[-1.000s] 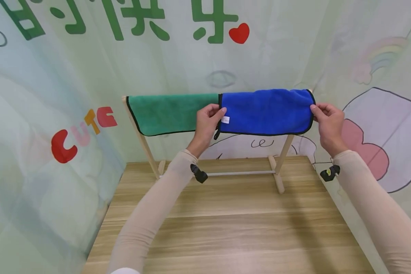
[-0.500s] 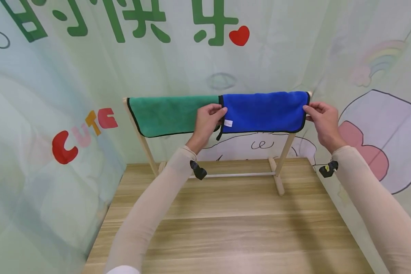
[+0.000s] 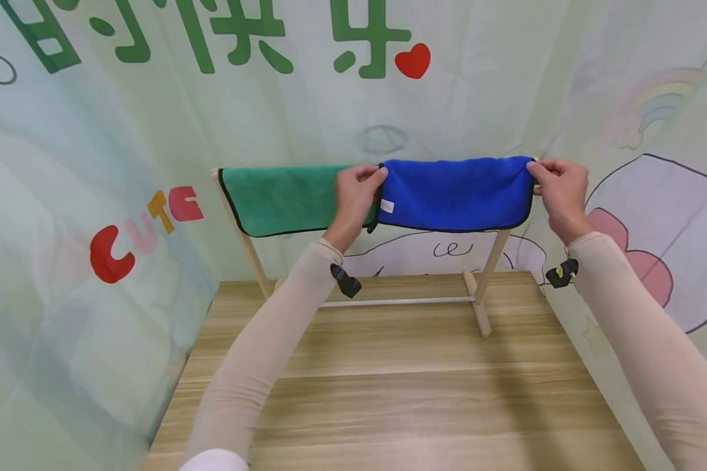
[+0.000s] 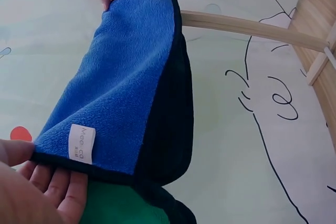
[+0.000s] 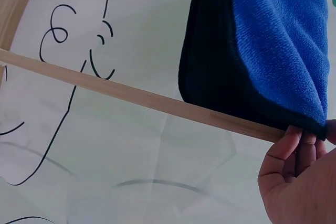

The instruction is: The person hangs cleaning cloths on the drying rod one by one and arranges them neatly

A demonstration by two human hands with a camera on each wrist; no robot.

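Observation:
A blue towel (image 3: 456, 196) with black edging and a white label (image 4: 82, 144) hangs folded over the top of a wooden rack (image 3: 490, 265). My left hand (image 3: 355, 199) pinches its left edge near the top, thumb in front and fingers behind. At the upper right corner, beside the rack's post, my right hand (image 3: 562, 196) pinches the other edge. In the right wrist view the fingers (image 5: 281, 158) lie against the wooden post under the towel's border. A green towel (image 3: 285, 199) with the same edging hangs on the rack's left half, partly behind my left hand.
The rack stands at the back of a wood-grain table (image 3: 424, 392), with a thin white lower bar (image 3: 400, 301) between its feet. Printed curtains (image 3: 465, 98) rise close behind and on both sides.
Both hands have moved up along the blue towel's side edges towards its top. Earlier, the right hand drew the towel's right end leftward, inside the post. The green towel stays put.

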